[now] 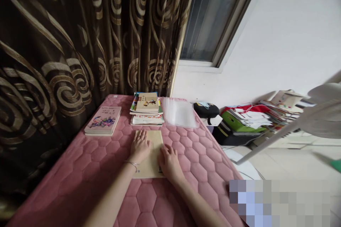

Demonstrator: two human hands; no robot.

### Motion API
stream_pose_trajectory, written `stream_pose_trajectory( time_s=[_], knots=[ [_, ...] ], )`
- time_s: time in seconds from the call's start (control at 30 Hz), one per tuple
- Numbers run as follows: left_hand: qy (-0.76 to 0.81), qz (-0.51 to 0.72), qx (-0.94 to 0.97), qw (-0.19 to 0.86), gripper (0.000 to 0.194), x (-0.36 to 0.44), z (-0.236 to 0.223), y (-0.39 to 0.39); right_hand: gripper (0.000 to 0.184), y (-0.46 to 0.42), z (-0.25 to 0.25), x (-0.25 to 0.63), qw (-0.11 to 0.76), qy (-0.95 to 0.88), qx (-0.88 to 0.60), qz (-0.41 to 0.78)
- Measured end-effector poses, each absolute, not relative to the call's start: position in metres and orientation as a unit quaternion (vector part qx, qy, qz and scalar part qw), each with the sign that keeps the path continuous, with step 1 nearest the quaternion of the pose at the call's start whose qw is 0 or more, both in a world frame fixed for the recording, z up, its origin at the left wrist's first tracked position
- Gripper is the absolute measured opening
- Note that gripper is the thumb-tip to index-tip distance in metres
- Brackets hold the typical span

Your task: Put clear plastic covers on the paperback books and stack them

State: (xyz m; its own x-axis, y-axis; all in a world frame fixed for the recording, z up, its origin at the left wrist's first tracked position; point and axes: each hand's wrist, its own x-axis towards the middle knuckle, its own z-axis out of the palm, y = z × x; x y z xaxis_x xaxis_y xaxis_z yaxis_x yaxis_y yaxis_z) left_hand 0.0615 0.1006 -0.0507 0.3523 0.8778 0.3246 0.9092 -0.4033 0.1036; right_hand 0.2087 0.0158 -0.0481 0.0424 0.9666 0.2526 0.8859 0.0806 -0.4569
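Note:
A cream-coloured book [150,168] lies flat and closed on the pink quilted surface in front of me. My left hand [140,147] rests palm down on its upper left part, fingers stretched toward the far edge; a thin bracelet circles the wrist. Along the book's right edge lies my right hand [169,159], fingers loosely bent and touching that side, with no grip on it that I can see. Beyond the book sits a pile of books [146,108], and to its right a stack of clear plastic sleeves [179,112].
At the left is a short stack of pinkish books [103,120]. The pink quilted surface [106,177] meets a dark patterned curtain [80,42]. Right of it stand a black case [206,109], a green box with papers [242,122] and a white fan [319,113].

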Motion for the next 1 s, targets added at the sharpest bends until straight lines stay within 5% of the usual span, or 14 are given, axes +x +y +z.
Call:
stream_pose_trajectory(
  time_s=[0.3,0.73,1.0],
  knots=[
    [-0.54,-0.162,-0.824,0.055,0.05,0.059,-0.058,0.101,0.051,0.095,-0.027,0.192,0.117,-0.794,-0.584,0.118],
    [-0.572,-0.115,-0.812,-0.005,0.05,0.037,-0.034,0.087,0.056,0.107,-0.041,0.197,0.133,-0.722,-0.665,0.141],
    [-0.566,-0.152,-0.81,0.007,0.058,0.09,-0.036,0.02,0.055,0.108,-0.047,0.198,0.107,-0.728,-0.664,0.136]
  ],
)
